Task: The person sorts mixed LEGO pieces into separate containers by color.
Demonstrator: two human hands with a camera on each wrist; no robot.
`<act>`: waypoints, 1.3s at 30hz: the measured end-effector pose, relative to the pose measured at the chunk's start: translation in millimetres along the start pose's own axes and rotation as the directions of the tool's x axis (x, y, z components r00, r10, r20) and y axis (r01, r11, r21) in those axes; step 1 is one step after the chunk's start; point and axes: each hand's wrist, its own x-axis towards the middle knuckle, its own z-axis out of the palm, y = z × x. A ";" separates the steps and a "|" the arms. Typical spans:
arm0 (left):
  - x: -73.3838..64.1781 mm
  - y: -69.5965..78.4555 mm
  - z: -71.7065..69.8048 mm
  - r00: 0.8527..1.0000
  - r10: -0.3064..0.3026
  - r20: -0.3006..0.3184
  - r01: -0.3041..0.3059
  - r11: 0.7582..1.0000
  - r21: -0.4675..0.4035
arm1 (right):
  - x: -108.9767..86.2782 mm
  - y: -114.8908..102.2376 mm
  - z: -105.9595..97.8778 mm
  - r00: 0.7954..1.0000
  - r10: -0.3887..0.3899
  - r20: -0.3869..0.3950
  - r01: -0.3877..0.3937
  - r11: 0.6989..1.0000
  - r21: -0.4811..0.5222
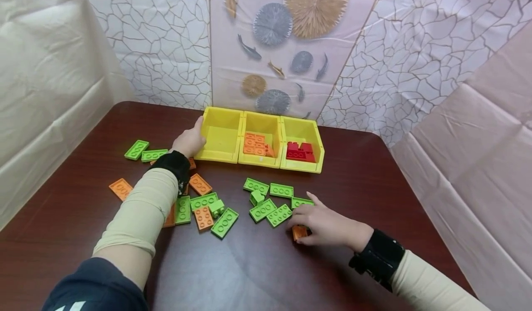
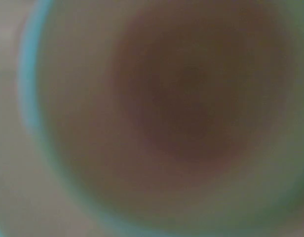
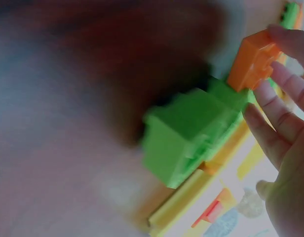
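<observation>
At the back of the table stands a yellow three-compartment bin (image 1: 221,158). My left hand (image 1: 189,140) holds the bin's left side wall; its fingers are partly hidden, and the left wrist view is only a blur. Orange bricks (image 1: 254,144) lie in the middle compartment and red bricks (image 1: 300,153) in the right one. Toward the front right, my right hand (image 1: 322,223) pinches an orange brick (image 1: 299,232) between thumb and fingertips. In the right wrist view, that orange brick (image 3: 250,59) shows beside a green brick (image 3: 176,133).
Several green bricks (image 1: 262,210) lie just left of my right hand. More green and orange bricks (image 1: 203,218) are scattered around my left forearm, some hidden under it. A patterned cloth (image 1: 272,62) hangs behind the dark table (image 1: 232,274).
</observation>
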 end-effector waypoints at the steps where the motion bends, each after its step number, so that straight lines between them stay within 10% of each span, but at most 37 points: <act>1: 0.1 -0.3 -0.1 1.000 0.000 -0.003 0.000 1.000 -0.002 | 2.6 0.6 -3.0 1.000 -0.003 -0.013 0.003 1.000 0.025; 9: 0.7 -1.3 2.6 1.000 -0.003 0.000 0.003 1.000 0.000 | 29.6 12.4 -24.4 0.989 0.059 -0.139 -0.038 0.988 0.148; 20: 0.0 -3.6 2.5 1.000 -0.014 -0.003 0.014 1.000 0.008 | 105.1 52.7 -46.6 0.910 0.277 -0.309 -0.237 0.958 0.162; 39: -0.3 -1.9 0.8 1.000 -0.021 -0.019 0.021 1.000 -0.016 | 186.3 96.7 -38.1 0.857 0.409 -0.315 -0.407 0.910 0.077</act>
